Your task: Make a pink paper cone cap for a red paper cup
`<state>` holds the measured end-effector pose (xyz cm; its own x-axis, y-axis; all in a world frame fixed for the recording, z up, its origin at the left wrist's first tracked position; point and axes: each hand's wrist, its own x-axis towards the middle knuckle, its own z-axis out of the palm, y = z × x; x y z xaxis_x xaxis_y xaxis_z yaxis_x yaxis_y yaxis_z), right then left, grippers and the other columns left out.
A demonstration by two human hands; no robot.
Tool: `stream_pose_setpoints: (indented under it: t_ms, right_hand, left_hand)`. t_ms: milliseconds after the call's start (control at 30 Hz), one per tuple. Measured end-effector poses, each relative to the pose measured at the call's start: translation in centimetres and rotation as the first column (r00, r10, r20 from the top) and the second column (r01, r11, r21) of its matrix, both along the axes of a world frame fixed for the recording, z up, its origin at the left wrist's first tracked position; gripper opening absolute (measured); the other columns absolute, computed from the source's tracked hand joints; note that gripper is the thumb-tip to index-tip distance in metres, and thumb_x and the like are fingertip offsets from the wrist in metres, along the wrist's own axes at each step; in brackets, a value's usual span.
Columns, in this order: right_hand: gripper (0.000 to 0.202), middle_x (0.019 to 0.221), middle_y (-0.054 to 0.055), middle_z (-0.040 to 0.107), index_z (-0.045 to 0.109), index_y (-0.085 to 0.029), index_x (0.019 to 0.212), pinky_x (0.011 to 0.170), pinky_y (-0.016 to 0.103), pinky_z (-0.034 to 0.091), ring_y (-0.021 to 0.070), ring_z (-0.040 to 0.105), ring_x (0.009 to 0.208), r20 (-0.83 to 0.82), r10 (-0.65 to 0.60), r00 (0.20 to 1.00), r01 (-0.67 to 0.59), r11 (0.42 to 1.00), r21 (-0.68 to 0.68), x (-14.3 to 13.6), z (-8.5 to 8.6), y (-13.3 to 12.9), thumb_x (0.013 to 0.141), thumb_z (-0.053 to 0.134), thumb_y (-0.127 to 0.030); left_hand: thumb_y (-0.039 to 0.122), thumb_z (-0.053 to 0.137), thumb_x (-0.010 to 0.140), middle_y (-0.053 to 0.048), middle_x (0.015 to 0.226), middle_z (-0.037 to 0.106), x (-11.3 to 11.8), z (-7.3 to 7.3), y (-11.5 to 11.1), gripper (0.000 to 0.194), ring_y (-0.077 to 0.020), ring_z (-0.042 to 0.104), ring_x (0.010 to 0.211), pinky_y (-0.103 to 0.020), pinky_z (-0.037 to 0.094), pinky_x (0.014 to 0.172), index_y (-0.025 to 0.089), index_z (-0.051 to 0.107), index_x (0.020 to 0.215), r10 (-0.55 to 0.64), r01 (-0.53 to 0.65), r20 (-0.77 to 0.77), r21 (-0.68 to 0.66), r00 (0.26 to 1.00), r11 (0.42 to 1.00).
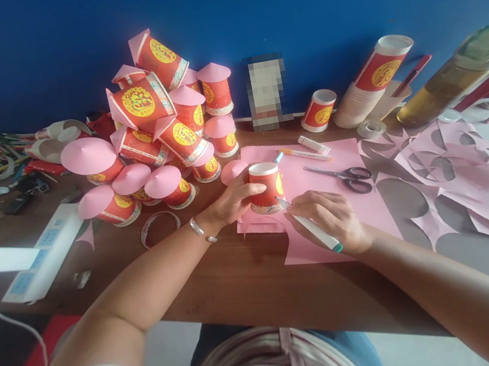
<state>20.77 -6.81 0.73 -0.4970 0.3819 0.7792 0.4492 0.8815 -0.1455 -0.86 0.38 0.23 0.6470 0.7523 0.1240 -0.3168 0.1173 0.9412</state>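
Note:
My left hand [233, 200] is wrapped round a red paper cup [267, 180] with a gold emblem, holding it upright with its white rim on top. In my right hand [333, 218] is a white marker pen [317, 233] with a green end. Its tip meets or nearly meets the lower side of the cup. Under both hands lies a sheet of pink paper [366, 231]. A pink paper cone [232, 171] shows just behind my left hand. Scissors [350, 177], an orange-and-white marker [306, 154] and a small white tube [313, 144] rest on the paper.
Red cups with pink cone tops [170, 139] are piled at the back left. A leaning cup stack [369, 85] and a lone cup [319, 111] stand at the back right. Pink paper scraps [455, 171] cover the right side. A power strip [43, 253] lies left.

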Motion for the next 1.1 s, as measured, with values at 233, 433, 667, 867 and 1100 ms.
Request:
stream_pose_setpoints:
  t_ms: [233, 433, 667, 867, 1100]
  right_hand:
    - [0.020, 0.086, 0.006, 0.071, 0.060, -0.019, 0.114, 0.064, 0.029, 0.058, 0.0166, 0.069, 0.072, 0.000, -0.023, 1.000, 0.023, 1.000, -0.012, -0.01, -0.20, -0.02, 0.096, 0.063, -0.010]
    - [0.017, 0.086, 0.007, 0.071, 0.061, -0.016, 0.110, 0.063, 0.029, 0.057, 0.0173, 0.069, 0.072, 0.012, -0.011, 1.000, 0.012, 1.000, -0.015, -0.06, 0.02, 0.08, 0.096, 0.062, -0.009]
    - [0.016, 0.088, 0.008, 0.071, 0.062, -0.016, 0.112, 0.064, 0.029, 0.057, 0.0178, 0.069, 0.074, 0.019, -0.008, 1.000, 0.009, 1.000, -0.028, -0.02, 0.05, 0.23, 0.098, 0.059, -0.010]
    - [0.020, 0.087, 0.006, 0.071, 0.061, -0.017, 0.113, 0.064, 0.028, 0.056, 0.0172, 0.069, 0.072, 0.002, -0.044, 0.999, 0.044, 0.999, -0.013, 0.08, -0.58, 0.28, 0.095, 0.065, -0.010]
    - [0.021, 0.086, 0.005, 0.072, 0.060, -0.018, 0.110, 0.065, 0.028, 0.056, 0.0170, 0.069, 0.073, 0.000, -0.081, 0.997, 0.081, 0.997, 0.008, 0.03, -0.77, 0.25, 0.092, 0.066, -0.008]
  left_hand:
    - [0.030, 0.065, 0.087, -0.008, 0.105, 0.075, -0.17, -0.46, 0.16, 0.026, -0.0236, 0.070, 0.096, -0.037, 0.057, 0.089, 0.018, 0.072, 0.110, -0.004, 0.005, -0.013, 0.038, 1.000, 0.999]
    - [0.032, 0.068, 0.085, -0.007, 0.103, 0.074, -0.23, -0.44, 0.06, 0.020, -0.0248, 0.069, 0.099, -0.039, 0.058, 0.091, 0.021, 0.071, 0.102, 0.036, -0.034, -0.038, 0.051, 0.999, 0.998]
    - [0.031, 0.070, 0.084, -0.006, 0.099, 0.073, -0.17, -0.16, 0.07, 0.019, -0.0246, 0.069, 0.097, -0.040, 0.058, 0.091, 0.021, 0.071, 0.100, 0.065, -0.061, -0.047, 0.075, 0.997, 0.995]
    - [0.033, 0.071, 0.083, -0.006, 0.097, 0.073, -0.05, 0.03, 0.05, 0.019, -0.0272, 0.069, 0.100, -0.044, 0.058, 0.092, 0.022, 0.071, 0.098, 0.065, -0.062, -0.054, 0.068, 0.996, 0.996]
    - [0.033, 0.071, 0.082, -0.007, 0.099, 0.073, -0.01, -0.30, 0.04, 0.023, -0.0267, 0.069, 0.097, -0.042, 0.058, 0.089, 0.022, 0.071, 0.102, 0.055, -0.054, -0.038, 0.011, 0.998, 0.998]
